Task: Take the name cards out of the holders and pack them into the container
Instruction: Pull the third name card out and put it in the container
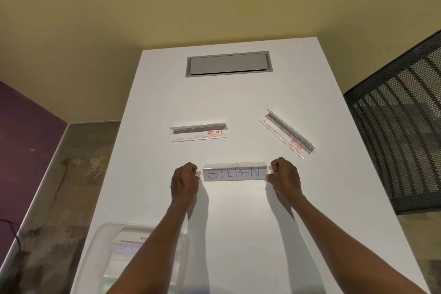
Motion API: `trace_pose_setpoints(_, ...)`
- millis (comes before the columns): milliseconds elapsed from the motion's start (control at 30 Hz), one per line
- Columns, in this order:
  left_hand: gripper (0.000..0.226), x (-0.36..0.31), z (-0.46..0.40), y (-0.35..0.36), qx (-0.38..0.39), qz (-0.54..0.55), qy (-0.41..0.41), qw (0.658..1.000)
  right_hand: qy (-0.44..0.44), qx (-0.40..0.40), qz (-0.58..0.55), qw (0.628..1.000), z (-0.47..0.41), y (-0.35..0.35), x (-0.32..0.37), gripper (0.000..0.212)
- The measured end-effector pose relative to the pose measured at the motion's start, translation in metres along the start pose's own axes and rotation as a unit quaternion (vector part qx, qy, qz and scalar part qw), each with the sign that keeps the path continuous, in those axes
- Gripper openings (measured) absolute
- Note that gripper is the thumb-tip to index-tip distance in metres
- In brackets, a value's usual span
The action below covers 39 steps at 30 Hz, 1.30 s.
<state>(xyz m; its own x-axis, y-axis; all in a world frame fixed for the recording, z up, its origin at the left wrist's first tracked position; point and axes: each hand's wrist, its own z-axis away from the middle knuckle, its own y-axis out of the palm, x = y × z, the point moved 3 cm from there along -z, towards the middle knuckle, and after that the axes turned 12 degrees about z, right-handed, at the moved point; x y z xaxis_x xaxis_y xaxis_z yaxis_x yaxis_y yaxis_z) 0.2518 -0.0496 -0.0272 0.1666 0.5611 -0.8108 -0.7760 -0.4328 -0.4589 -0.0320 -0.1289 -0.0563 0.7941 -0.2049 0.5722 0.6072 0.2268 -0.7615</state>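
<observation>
A clear tent-shaped holder with a white name card reading "STEPHN" [233, 172] stands on the white table [238, 222]. My left hand [185, 180] pinches its left end with curled fingers. My right hand [284, 176] pinches its right end the same way. Two more clear holders lie farther back: one [198, 132] in the middle and one [287, 133] angled at the right, both showing only a printed red-bordered insert. A clear plastic container [114, 253] sits at the near left under my left forearm, with a written card inside it.
A grey cable hatch [228, 64] is set into the far end of the table. A black mesh chair back [401, 131] stands close to the table's right edge. The table's left edge drops to the floor beside the container.
</observation>
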Motion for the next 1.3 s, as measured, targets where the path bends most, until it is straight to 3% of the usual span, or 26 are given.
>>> trace_pose_setpoints(100,0.027,-0.003,-0.004,-0.004,0.069,-0.136,0.143,0.978,-0.134,-0.031,0.099,0.985,0.000,-0.002,0.003,0.049)
trace_pose_setpoints(167,0.045,-0.003,-0.006,-0.002,0.094,-0.245,0.280,0.924,-0.185,-0.032,0.159,0.969,-0.002,-0.004,0.007,0.049)
trace_pose_setpoints(267,0.053,-0.007,-0.008,0.000,0.127,-0.287,0.309,0.898,-0.312,-0.088,0.238,0.915,0.001,-0.006,0.013,0.052)
trace_pose_setpoints(367,0.052,-0.017,-0.009,0.003,0.142,-0.299,0.313,0.890,-0.377,-0.089,0.241,0.890,0.000,-0.007,0.015,0.061)
trace_pose_setpoints(633,0.032,-0.025,-0.007,0.011,0.162,-0.308,0.355,0.868,-0.397,-0.087,0.254,0.878,-0.012,0.000,0.018,0.059)
trace_pose_setpoints(800,0.014,-0.030,-0.011,0.011,0.156,-0.316,0.336,0.873,-0.395,-0.091,0.267,0.874,-0.013,0.003,0.016,0.058)
trace_pose_setpoints(1000,0.021,-0.029,-0.010,0.012,0.150,-0.335,0.349,0.862,-0.392,-0.098,0.266,0.875,-0.015,0.004,0.017,0.060)
trace_pose_setpoints(1167,0.023,-0.032,-0.007,0.011,0.132,-0.393,0.346,0.842,-0.382,-0.113,0.294,0.869,-0.017,0.003,0.019,0.043)
trace_pose_setpoints(1300,0.015,-0.030,-0.006,0.009,0.135,-0.390,0.327,0.850,-0.360,-0.116,0.303,0.875,-0.013,0.000,0.021,0.040)
